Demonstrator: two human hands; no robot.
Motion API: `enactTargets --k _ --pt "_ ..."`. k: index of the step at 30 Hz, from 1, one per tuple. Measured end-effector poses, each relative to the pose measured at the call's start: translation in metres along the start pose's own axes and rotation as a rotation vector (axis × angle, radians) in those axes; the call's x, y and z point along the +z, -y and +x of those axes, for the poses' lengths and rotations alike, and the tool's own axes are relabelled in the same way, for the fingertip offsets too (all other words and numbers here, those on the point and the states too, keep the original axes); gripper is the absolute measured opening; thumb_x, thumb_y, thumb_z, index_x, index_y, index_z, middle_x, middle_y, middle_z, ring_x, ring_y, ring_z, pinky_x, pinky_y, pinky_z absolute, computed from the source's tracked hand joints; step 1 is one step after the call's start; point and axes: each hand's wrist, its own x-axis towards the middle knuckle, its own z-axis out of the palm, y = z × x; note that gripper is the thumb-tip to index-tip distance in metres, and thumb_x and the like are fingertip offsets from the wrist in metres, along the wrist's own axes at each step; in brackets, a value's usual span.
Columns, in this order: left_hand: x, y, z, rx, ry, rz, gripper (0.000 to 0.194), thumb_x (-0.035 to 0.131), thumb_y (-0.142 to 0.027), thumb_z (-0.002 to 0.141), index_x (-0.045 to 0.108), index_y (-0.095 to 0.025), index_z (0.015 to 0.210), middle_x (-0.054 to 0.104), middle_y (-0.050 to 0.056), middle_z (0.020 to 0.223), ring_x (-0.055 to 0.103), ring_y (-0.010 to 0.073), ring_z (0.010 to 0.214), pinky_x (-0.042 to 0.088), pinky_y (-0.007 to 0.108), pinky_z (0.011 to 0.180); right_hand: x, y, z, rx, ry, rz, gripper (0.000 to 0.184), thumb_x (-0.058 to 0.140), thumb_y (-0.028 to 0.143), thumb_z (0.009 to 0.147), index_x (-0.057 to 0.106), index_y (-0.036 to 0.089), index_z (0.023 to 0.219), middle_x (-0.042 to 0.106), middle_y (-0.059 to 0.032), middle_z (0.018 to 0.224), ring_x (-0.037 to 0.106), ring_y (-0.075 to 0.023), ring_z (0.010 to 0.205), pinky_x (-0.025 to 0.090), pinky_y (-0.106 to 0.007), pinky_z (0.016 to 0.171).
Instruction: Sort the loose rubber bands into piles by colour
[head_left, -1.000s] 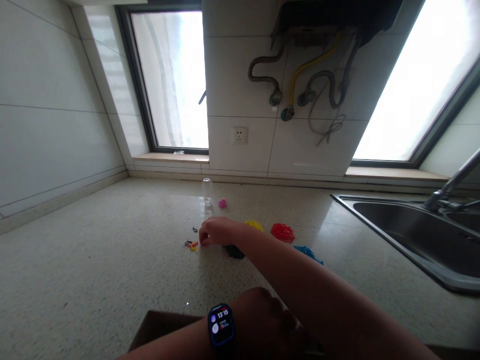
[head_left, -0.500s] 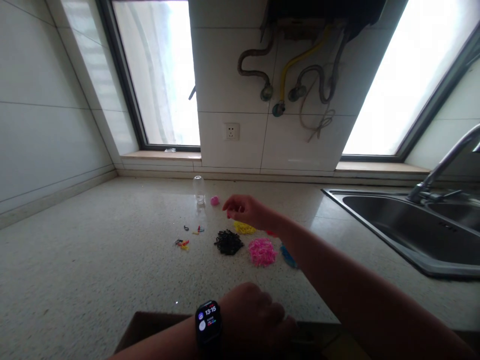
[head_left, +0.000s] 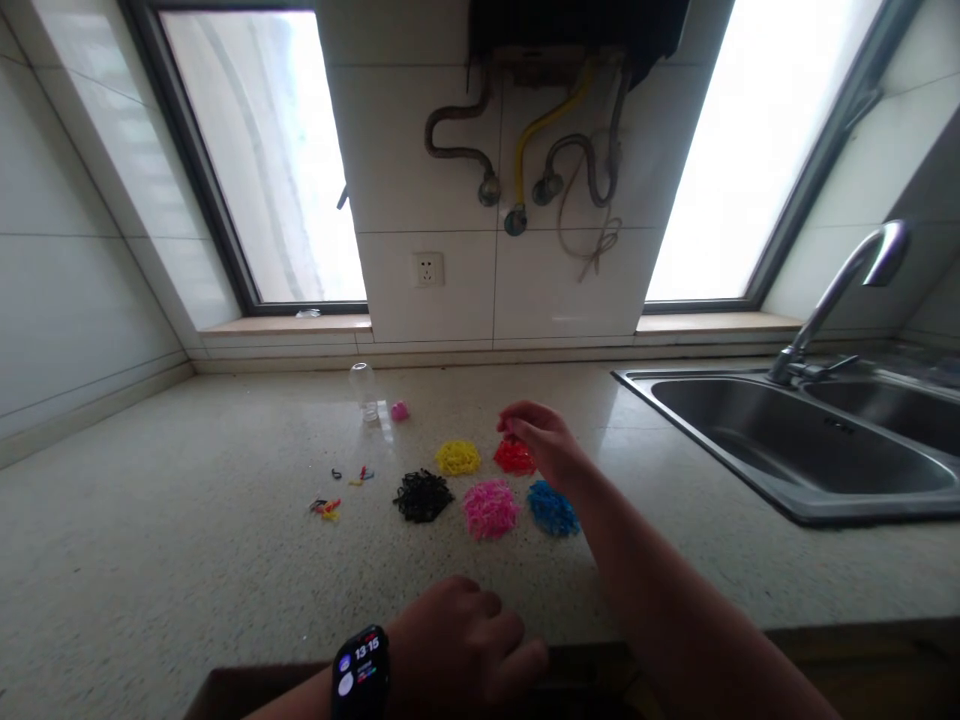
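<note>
My right hand (head_left: 546, 440) hangs over the pile of small red bands (head_left: 514, 458), thumb and fingertips pinched together. Whatever the pinch holds is too small to make out. Down by the counter's front edge, my left hand (head_left: 466, 640) lies back upward with curled fingers; its palm side is hidden. A watch (head_left: 361, 668) is on that wrist. Between the hands are piles of blue bands (head_left: 553, 508), pink bands (head_left: 490, 509) and black bands (head_left: 423, 496). The yellow bands (head_left: 458, 458) lie left of the red ones.
Small mixed-colour bands (head_left: 326, 509) lie in little groups on the left. Behind them, a clear bottle (head_left: 363, 392) stands near a small pink object (head_left: 399, 411). A steel sink (head_left: 720, 440) with a faucet (head_left: 832, 300) takes up the counter's right side.
My right hand has moved right, from beside the pink object and above the yellow bands to over the red bands. The camera view has shifted right. My left hand stays near the edge.
</note>
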Motion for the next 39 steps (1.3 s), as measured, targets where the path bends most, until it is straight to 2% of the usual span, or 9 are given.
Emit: enactTargets --k 4,10,18,29,39 --pt "0.0015 -0.0004 0.0005 0.003 0.004 0.008 0.012 0.059 -0.029 0.093 0.051 -0.02 0.094 0.057 -0.004 0.065 0.054 0.016 0.052 0.037 0.03 0.044 0.0055 0.0035 -0.0023 0.023 0.08 0.015 0.017 0.078 0.03 0.074 0.076 0.02 0.089 0.074 -0.0034 0.081 0.063 -0.0113 0.069 0.049 -0.024 0.064" --pt "0.0017 -0.0005 0.0009 -0.003 0.009 0.014 0.012 0.06 -0.028 0.092 0.051 -0.02 0.093 0.056 -0.005 0.063 0.054 0.016 0.05 0.038 0.031 0.043 0.0032 0.0098 -0.0035 0.057 0.079 0.029 0.018 0.082 0.032 0.072 0.078 0.021 0.087 0.075 -0.0043 0.082 0.063 -0.0117 0.067 0.05 -0.025 0.063" --pt "0.0012 0.0004 0.001 0.008 0.01 0.012 0.01 0.06 -0.026 0.093 0.053 -0.019 0.095 0.056 -0.004 0.064 0.053 0.016 0.05 0.036 0.031 0.042 0.0017 0.0035 -0.0053 0.153 0.086 -0.105 0.021 0.085 0.034 0.069 0.08 0.02 0.083 0.069 -0.0008 0.069 0.056 -0.0094 0.06 0.041 -0.022 0.055" --pt "-0.0001 -0.0007 -0.0016 -0.012 0.034 -0.02 0.011 0.055 -0.03 0.095 0.051 -0.02 0.098 0.056 -0.004 0.067 0.054 0.0164 0.054 0.034 0.032 0.046 0.0008 0.0057 -0.0069 0.176 0.185 -0.163 0.022 0.083 0.035 0.071 0.08 0.022 0.088 0.067 0.0 0.069 0.053 -0.0091 0.059 0.038 -0.022 0.053" --pt "-0.0013 0.0007 -0.0015 -0.004 0.057 -0.01 0.008 0.053 -0.028 0.096 0.051 -0.02 0.098 0.056 -0.003 0.067 0.055 0.0171 0.055 0.035 0.031 0.046 0.0023 0.0059 -0.0067 0.14 0.243 -0.155 0.021 0.083 0.032 0.072 0.08 0.024 0.091 0.069 -0.0012 0.078 0.056 -0.0097 0.065 0.041 -0.023 0.057"
